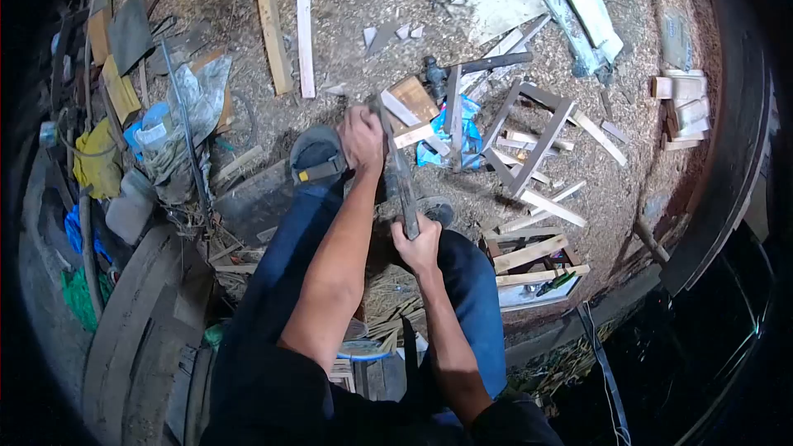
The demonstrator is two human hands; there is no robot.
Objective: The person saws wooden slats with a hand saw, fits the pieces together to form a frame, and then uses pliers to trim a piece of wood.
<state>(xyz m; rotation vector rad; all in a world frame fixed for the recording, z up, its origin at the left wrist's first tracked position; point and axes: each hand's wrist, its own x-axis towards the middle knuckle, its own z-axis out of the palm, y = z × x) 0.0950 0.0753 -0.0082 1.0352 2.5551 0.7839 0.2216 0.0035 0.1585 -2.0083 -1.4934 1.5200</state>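
Note:
My right hand [418, 244] is closed around the lower end of a long dark tool [404, 186], which runs up between my knees. My left hand [362, 139] has its fingers curled beside the tool's upper end; what they grip is hidden. Against that upper end lies a pale wood piece [410, 134], with a brown wooden block [412, 99] just beyond it. A hammer [479, 64] lies behind the block, its head toward the left. A blue plastic wrapper [462, 136] is on the ground to the right of the block.
A wooden frame [545, 153] stands on the shavings at right, near a crate of wood strips [533, 256]. Two long strips [305, 25] lie ahead. Stacked wood blocks [687, 107] sit at far right. Crumpled plastic [194, 107] and a metal rod [183, 116] are at left.

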